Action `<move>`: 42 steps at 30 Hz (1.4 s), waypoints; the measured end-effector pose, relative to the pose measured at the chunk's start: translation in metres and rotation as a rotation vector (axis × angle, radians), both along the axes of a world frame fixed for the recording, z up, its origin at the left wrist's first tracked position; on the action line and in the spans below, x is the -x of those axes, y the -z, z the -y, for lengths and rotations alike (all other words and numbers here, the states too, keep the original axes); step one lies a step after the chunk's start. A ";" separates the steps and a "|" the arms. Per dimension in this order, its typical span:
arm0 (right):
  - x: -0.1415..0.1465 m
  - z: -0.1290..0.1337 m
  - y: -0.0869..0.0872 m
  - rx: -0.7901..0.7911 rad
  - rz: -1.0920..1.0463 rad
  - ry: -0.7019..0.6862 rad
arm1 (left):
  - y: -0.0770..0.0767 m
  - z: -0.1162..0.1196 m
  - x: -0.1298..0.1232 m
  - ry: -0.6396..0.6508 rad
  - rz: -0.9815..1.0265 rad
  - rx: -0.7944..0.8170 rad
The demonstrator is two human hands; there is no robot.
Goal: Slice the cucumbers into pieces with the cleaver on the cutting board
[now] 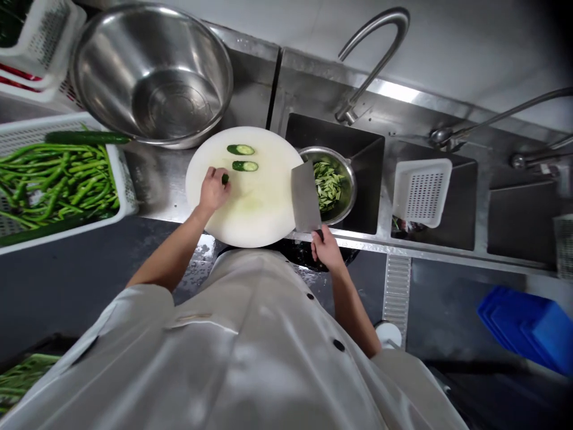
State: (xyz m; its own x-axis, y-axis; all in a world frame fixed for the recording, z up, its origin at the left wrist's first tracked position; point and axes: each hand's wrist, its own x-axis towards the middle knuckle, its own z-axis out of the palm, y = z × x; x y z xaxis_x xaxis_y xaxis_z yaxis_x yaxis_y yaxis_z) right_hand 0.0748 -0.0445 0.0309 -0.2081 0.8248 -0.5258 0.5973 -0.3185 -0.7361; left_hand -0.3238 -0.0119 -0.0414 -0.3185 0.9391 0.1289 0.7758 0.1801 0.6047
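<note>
Head cam: the cleaver point(305, 196) is over the board's point(268, 206) 3 o'clock edge, blade toward roughly 11:30, handle toward 5. Its long axis runs mostly 12 to 6, slightly tilted. Right hand point(327, 248) has its fingers wrapped shut around the handle. Left hand point(215, 190) is at the board's 9 o'clock side, fingers curled in on a dark green bit point(225, 178); looks like cucumber, but it's mostly hidden. Two cut pieces point(245, 166) lie just past it toward 1 o'clock, both pointing 9 to 3.

The blade blocks part of the small bowl point(353, 186) of green slices point(329, 185) at 3 o'clock. Big steel bowl point(111, 77) sits at 11, the basket point(128, 182) of beans point(58, 173) at 9, and a tap point(389, 51) curves up around 1.
</note>
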 end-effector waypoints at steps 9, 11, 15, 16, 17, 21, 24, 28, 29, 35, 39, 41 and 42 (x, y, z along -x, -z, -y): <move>0.011 0.018 -0.045 -0.165 0.396 -0.359 | 0.014 0.067 -0.040 -0.026 -0.018 -0.145; 0.026 0.027 -0.052 -0.125 0.421 -0.545 | 0.015 0.068 -0.032 0.180 -0.106 -0.197; 0.054 0.030 -0.053 -0.061 0.476 -0.762 | 0.019 0.058 -0.028 0.456 -0.174 -0.149; 0.060 0.029 -0.052 -0.060 0.493 -0.787 | 0.021 0.055 -0.029 0.461 -0.171 -0.134; 0.064 0.028 -0.051 -0.061 0.507 -0.802 | 0.022 0.052 -0.031 0.463 -0.164 -0.124; 0.070 0.025 -0.053 -0.066 0.546 -0.825 | 0.020 0.049 -0.030 0.500 -0.140 -0.124; 0.066 0.027 -0.064 -0.085 0.579 -0.856 | 0.018 0.049 -0.027 0.525 -0.157 -0.114; 0.065 0.030 -0.076 -0.097 0.587 -0.873 | 0.019 0.047 -0.027 0.521 -0.176 -0.113; 0.068 0.030 -0.077 -0.086 0.584 -0.875 | 0.019 0.047 -0.027 0.523 -0.176 -0.114; 0.082 0.029 -0.075 -0.101 0.586 -0.854 | 0.021 0.047 -0.027 0.523 -0.158 -0.111; 0.083 0.029 -0.076 -0.078 0.589 -0.861 | 0.024 0.049 -0.027 0.513 -0.177 -0.128; 0.083 0.029 -0.075 -0.081 0.589 -0.858 | 0.026 0.050 -0.028 0.509 -0.174 -0.135; 0.083 0.029 -0.075 -0.088 0.586 -0.855 | 0.026 0.050 -0.028 0.506 -0.176 -0.137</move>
